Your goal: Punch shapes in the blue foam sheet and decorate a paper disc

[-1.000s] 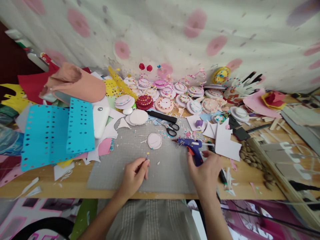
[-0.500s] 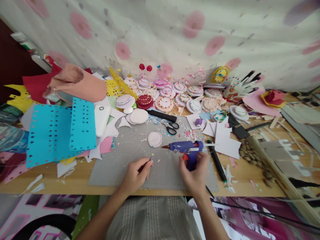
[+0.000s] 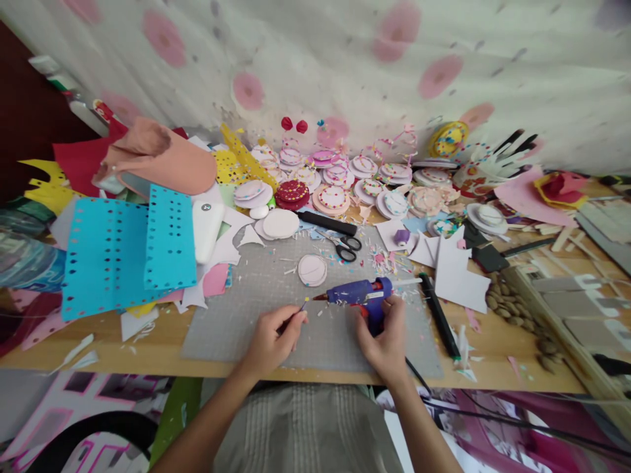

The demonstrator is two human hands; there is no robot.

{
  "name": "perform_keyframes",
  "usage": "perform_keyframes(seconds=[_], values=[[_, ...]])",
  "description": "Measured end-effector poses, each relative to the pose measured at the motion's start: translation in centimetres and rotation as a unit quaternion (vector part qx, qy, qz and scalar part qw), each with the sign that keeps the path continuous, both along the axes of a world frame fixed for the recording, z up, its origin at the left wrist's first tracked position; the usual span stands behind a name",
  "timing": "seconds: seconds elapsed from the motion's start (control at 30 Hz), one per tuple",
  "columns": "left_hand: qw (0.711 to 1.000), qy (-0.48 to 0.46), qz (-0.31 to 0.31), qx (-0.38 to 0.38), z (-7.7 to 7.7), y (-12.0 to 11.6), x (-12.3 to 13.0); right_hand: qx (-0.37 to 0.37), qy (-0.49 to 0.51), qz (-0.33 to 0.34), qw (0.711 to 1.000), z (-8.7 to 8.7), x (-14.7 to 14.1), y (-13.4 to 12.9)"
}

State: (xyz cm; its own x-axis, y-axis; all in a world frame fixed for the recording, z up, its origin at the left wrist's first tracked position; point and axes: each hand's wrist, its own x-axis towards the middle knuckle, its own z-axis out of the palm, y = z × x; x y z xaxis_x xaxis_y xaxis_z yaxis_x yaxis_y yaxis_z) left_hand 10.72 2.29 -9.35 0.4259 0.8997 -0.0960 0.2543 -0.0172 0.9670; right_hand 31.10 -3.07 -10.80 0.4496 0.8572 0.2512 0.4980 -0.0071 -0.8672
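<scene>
Glue gun [image 3: 352,292] sits gripped in R hand [image 3: 383,338], nozzle [image 3: 319,297] just beside yellow-tipped bit [image 3: 306,300] pinched in L hand [image 3: 277,336]; prob. gluing step, next needs steady aim.

Glue gun [image 3: 351,292] in right fingers [image 3: 396,311], scissors [image 3: 349,248] beyond

A pale, creased curtain [image 3: 315,59] with round pink blooms hangs beyond the left grip [image 3: 277,336] and the right grip [image 3: 382,335]. Far off to the left grip's left stands a dark brown panel [image 3: 24,98]. Beneath both grips spreads a light wooden tabletop [image 3: 155,355], under soft, fairly even light.
</scene>
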Motion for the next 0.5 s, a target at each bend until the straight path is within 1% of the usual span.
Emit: perform_keyframes(seconds=[0.27, 0.5], values=[[1.000, -0.022, 0.001, 0.006, -0.12, 0.01, 0.09, -0.008, -0.046, -0.001, 0.999, -0.55, 0.04, -0.29], [1.000, -0.020, 0.000, 0.010, -0.16, -0.07, 0.01, -0.015, -0.052, 0.001, 0.999, -0.58, 0.01, -0.33]])
